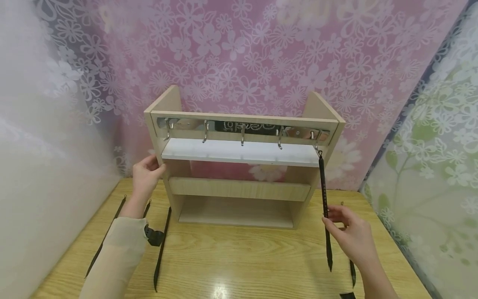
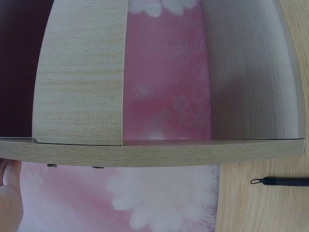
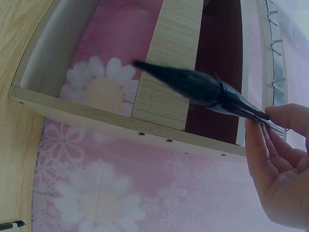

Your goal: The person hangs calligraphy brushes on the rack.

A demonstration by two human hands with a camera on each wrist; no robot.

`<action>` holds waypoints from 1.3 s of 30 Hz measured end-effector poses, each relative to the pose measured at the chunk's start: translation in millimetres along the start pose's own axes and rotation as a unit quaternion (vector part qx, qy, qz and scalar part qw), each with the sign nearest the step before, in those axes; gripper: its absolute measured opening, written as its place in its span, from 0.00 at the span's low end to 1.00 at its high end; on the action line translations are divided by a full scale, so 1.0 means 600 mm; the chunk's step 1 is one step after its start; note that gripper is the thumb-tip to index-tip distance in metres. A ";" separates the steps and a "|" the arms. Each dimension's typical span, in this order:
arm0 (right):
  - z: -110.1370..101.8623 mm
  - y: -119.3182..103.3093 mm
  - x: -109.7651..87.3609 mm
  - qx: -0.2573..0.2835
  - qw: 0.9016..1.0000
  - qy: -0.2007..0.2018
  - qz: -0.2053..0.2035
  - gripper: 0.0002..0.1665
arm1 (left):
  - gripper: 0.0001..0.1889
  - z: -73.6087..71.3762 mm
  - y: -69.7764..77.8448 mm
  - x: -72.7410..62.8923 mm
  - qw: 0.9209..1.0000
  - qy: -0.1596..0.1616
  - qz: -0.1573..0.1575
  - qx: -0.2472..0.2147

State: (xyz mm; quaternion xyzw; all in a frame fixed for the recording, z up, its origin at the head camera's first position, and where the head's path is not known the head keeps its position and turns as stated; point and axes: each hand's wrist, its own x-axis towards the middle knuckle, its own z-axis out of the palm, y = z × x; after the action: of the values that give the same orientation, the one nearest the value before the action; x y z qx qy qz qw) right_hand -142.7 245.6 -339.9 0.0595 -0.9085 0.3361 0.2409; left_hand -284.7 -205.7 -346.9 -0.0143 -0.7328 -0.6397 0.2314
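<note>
My right hand (image 1: 350, 234) pinches a black calligraphy brush (image 1: 323, 182) partway down its handle. The brush hangs nearly upright, tip downward, its cord loop level with the lower end of the rightmost metal hook (image 1: 317, 141). Seen from the right wrist, the dark pointed bristle head (image 3: 178, 82) juts out past the thumb and fingers. On the other side, my left hand (image 1: 145, 177) grips the left side panel of a light wooden shelf (image 1: 239, 189), its thumb at the front edge. Only part of that hand (image 2: 10, 198) enters the left wrist view.
Several silver hooks line a shiny metal strip (image 1: 224, 126) above the shelf's white board (image 1: 239, 153). Dark brushes lie on the wooden table (image 1: 231, 257) left of the shelf, including one brush (image 1: 162, 251) beside my left sleeve. Another brush (image 1: 352, 272) lies partly behind my right hand.
</note>
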 end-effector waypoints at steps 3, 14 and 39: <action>0.000 0.000 0.000 0.000 1.000 0.001 0.002 0.15 | 0.18 0.001 0.000 0.000 1.000 0.003 0.005 0.003; -0.002 -0.003 -0.001 0.001 1.000 0.010 0.010 0.16 | 0.19 0.000 0.001 -0.001 1.000 -0.006 0.002 -0.003; -0.003 -0.005 0.000 0.018 0.998 0.050 0.021 0.16 | 0.18 0.001 0.000 -0.001 1.000 -0.001 0.002 -0.003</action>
State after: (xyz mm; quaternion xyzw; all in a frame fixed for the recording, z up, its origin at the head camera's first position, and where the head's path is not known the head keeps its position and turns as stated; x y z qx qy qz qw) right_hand -141.2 244.6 -336.8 0.0283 -0.8904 0.3595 0.2776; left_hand -284.3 -204.6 -347.1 -0.0169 -0.7309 -0.6416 0.2322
